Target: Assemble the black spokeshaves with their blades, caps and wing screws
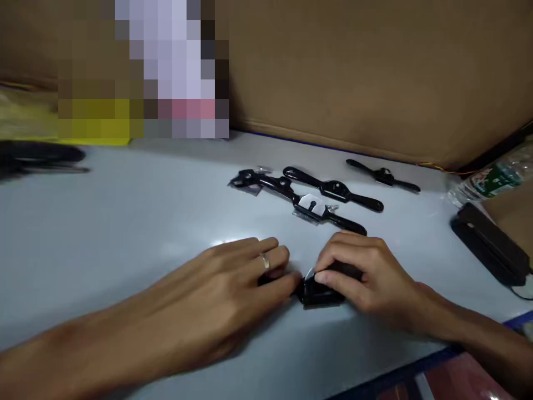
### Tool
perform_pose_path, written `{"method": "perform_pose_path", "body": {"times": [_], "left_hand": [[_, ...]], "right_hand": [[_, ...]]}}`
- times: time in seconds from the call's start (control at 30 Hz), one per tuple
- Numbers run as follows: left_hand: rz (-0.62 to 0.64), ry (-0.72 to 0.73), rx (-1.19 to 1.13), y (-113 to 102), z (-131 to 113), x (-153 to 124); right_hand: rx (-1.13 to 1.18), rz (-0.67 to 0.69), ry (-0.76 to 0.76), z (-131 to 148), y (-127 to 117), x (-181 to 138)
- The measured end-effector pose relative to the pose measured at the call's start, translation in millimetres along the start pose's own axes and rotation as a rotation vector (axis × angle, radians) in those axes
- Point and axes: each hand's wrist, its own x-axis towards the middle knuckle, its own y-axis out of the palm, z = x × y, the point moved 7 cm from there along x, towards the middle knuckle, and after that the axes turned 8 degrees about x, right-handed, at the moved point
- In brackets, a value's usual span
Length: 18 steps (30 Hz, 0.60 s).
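A black spokeshave [322, 297] lies on the white tabletop in front of me, its far parts covered by my fingers. My left hand [245, 283], with a ring on one finger, is closed around its left handle. Over the body of the spokeshave, my right hand [358, 272] pinches a thin shiny piece [309, 274] between thumb and forefinger; most of that piece is hidden. Just beyond my hands rests another spokeshave with a silver blade [311, 205] on it. Behind it are a black spokeshave body [335, 190] and a smaller one [383, 176].
A clear bottle with a green label [495, 178] lies at the right, near a black oblong case [489, 241]. At the far left is a blurred dark-handled tool [41, 158]. Brown cardboard [375, 72] walls off the back, beside a yellow object [95, 125].
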Motion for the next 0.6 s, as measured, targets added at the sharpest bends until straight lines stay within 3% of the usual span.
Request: {"method": "perform_pose_path", "body": {"times": [0.23,0.47,0.6], "left_hand": [[-0.025,0.008,-0.028,-1.4,-3.8,5.6],[-0.023,-0.017,-0.041,-0.9,-2.5,7.2],[-0.016,-0.025,-0.032,0.3,-2.0,5.9]], "right_hand": [[-0.188,-0.073,-0.076,8.3,-1.6,-4.7],[-0.677,-0.137,-0.277,19.0,10.8,-10.0],[-0.434,-0.138,-0.246,24.3,0.1,-8.1]]}}
